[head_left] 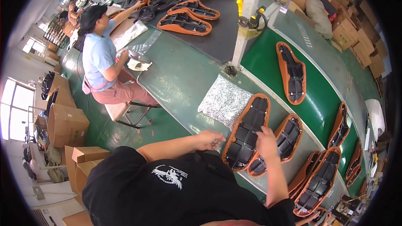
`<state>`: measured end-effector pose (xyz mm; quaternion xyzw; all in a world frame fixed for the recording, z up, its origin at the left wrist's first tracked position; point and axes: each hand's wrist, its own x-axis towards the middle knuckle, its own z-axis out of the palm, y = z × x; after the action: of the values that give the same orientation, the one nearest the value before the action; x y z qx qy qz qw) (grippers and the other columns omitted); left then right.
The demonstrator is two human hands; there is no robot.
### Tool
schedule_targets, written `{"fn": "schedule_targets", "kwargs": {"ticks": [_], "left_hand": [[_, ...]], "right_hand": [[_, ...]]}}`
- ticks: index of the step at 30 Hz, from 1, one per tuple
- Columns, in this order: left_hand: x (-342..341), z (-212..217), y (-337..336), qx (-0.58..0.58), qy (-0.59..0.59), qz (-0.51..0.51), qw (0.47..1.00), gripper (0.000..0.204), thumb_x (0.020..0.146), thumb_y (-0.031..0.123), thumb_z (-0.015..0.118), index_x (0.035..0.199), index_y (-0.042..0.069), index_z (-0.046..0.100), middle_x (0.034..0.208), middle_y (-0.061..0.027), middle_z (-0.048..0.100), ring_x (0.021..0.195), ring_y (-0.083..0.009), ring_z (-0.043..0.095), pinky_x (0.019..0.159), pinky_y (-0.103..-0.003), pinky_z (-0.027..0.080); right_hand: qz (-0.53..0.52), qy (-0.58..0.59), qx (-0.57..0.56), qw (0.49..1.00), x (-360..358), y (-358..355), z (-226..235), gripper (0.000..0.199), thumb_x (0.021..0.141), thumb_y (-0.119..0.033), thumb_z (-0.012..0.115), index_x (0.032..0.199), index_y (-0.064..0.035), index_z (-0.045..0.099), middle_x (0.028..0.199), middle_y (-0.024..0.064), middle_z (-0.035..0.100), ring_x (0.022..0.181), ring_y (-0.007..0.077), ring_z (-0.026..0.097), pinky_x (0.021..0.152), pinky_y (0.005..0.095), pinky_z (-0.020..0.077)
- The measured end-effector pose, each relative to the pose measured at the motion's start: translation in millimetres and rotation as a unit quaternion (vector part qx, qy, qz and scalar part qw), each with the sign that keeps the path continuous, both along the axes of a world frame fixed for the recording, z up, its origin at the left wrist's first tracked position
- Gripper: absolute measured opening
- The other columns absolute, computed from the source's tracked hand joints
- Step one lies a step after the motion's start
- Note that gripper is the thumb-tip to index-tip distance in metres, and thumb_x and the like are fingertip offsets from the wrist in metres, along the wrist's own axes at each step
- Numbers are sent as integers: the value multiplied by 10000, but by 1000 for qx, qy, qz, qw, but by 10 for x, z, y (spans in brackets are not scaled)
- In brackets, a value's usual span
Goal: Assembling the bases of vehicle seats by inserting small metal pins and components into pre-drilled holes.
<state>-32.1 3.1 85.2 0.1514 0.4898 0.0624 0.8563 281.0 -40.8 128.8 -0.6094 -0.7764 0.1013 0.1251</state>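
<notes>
An upturned orange seat with a black ribbed underside lies on the green workbench in front of me. My right hand rests on its right edge, fingers bent onto the black base. My left hand hovers at the bench edge just left of the seat, fingers loosely curled, and whether it holds some small part I cannot tell. A second seat of the same kind lies partly under the first, to its right.
A silver foil bag lies beyond the seat. More seats ride the green conveyor belt on the right. A white post stands on the bench. Another person sits at the far left. Cardboard boxes stand on the floor.
</notes>
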Motion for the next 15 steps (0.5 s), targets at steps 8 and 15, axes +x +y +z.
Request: {"fn": "schedule_targets", "kwargs": {"ticks": [8,15], "left_hand": [[669,-95,-163,-71,-33,134,988,247,1054,298,526,998,86,640,1001,-69,648,921,-248,646,792,-457,552],[772,-320,-339,-94,-33,52,994,263,1043,307,560,1060,54,632,1018,-93,650,917,-266,650,776,-487,562]], "right_hand": [[10,79,50,996,-1207,-399,260,171,821,-130,698,980,-66,704,867,100,578,841,318,575,746,439,499],[-38,214,51,975,-1090,-687,226,98,848,-52,662,941,-39,691,980,145,662,899,344,623,811,453,521]]}}
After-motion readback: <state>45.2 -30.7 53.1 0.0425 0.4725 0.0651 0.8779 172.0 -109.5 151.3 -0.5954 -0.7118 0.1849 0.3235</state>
